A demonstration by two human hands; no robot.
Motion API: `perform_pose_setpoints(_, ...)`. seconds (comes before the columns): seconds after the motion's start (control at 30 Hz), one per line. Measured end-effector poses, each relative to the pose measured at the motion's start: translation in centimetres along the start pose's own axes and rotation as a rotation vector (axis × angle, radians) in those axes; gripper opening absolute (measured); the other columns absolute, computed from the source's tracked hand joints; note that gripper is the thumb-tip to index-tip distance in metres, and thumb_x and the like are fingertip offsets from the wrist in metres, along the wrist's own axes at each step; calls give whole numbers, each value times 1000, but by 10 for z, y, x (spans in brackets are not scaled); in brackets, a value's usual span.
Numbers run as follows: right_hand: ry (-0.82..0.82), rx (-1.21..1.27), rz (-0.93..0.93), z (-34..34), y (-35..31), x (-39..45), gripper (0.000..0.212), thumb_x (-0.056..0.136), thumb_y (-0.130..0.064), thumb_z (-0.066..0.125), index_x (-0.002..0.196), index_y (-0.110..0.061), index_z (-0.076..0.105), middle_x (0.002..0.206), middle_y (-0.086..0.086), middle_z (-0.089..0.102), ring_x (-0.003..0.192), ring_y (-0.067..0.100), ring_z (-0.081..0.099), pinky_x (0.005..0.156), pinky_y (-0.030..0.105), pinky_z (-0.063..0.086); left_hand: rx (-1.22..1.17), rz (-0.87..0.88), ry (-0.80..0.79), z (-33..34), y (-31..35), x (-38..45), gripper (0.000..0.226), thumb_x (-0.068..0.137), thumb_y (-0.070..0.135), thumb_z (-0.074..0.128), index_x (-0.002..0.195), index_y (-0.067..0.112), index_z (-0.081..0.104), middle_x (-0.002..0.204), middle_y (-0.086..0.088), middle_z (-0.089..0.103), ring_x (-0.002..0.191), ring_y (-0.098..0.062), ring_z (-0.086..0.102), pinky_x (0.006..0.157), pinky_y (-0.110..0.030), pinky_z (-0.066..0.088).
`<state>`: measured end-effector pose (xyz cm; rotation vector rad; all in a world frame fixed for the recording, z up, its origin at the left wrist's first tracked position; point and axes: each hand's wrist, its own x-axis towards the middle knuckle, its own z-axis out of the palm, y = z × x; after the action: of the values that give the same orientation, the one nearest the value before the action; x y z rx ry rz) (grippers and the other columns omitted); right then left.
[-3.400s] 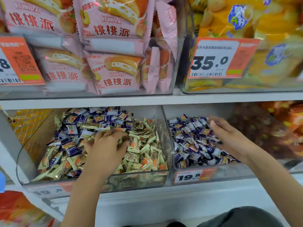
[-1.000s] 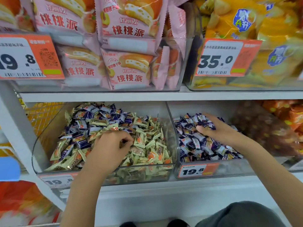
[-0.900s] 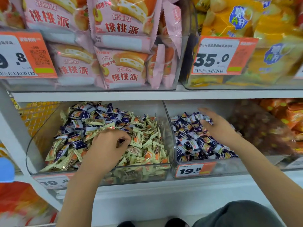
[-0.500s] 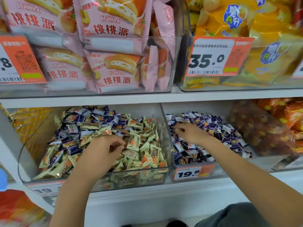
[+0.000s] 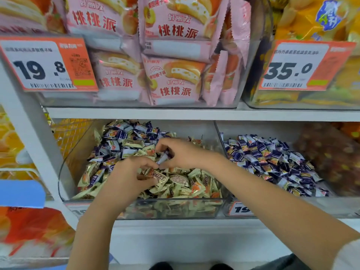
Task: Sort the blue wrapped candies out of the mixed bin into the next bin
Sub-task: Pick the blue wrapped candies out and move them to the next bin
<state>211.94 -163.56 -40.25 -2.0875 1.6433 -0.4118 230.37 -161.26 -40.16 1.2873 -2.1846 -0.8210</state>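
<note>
The clear mixed bin [image 5: 67,168] on the lower shelf holds blue wrapped candies [image 5: 124,135] at its back left and cream-and-orange candies [image 5: 187,184] at its front right. The neighbouring bin [image 5: 331,203] to the right holds a heap of blue candies [image 5: 268,156]. Both hands are over the mixed bin. My left hand [image 5: 126,178] has its fingers curled, thumb and forefinger meeting at a blue candy [image 5: 162,158]. My right hand [image 5: 183,152] pinches that same blue candy from the other side.
The upper shelf carries a bin of pink cake packets [image 5: 171,78] and a bin of yellow snack bags [image 5: 319,20], with price tags 19.8 [image 5: 46,65] and 35.0 [image 5: 300,65]. A bag of brown snacks [image 5: 331,158] lies right of the blue bin.
My right hand left the blue bin and crossed left over the divider into the mixed bin, meeting my left hand at a blue candy. The left hand stayed in place.
</note>
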Motion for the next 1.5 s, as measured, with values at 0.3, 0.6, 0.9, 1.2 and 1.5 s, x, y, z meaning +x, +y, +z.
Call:
perform_pose_setpoints(0.3, 201, -43, 338, -35, 24, 39, 22, 96, -14, 42, 111, -10, 56, 107, 7, 58, 91, 20, 56, 70, 26, 45, 43, 3, 0, -3, 2, -1, 39, 79, 3, 70, 98, 37, 65, 88, 22, 53, 74, 3, 58, 72, -16, 50)
perform_pose_setpoints(0.6, 131, 51, 198, 18, 21, 101, 78, 81, -67, 52, 145, -31, 27, 152, 7, 29, 141, 31, 18, 112, 45, 13, 130, 115, 28, 5, 1, 8, 32, 82, 5, 66, 105, 28, 68, 88, 21, 52, 77, 12, 48, 66, 5, 35)
perform_pose_setpoints(0.9, 276, 270, 223, 16, 34, 91, 45, 97, -31, 48, 137, -11, 45, 142, 13, 44, 126, 27, 43, 97, 27, 34, 190, 119, 32, 8, -2, 13, 30, 83, 5, 65, 102, 28, 68, 91, 16, 56, 87, 1, 53, 66, 4, 35)
perform_pose_setpoints(1.2, 467, 880, 400, -23, -4, 20, 37, 98, -30, 47, 130, -12, 51, 134, 6, 54, 113, 17, 54, 103, 37, 36, 148, 136, 70, 7, 5, 6, 27, 84, 3, 63, 97, 26, 69, 86, 17, 58, 80, 9, 52, 70, 1, 39)
perform_pose_setpoints(1.5, 464, 1425, 384, -61, 11, -87, 16, 96, -20, 48, 95, -8, 59, 66, 5, 51, 37, 8, 45, 36, 16, 38, 132, 170, 25, 12, 12, 1, 26, 84, 1, 62, 96, 22, 70, 82, 19, 54, 78, 12, 49, 64, 5, 33)
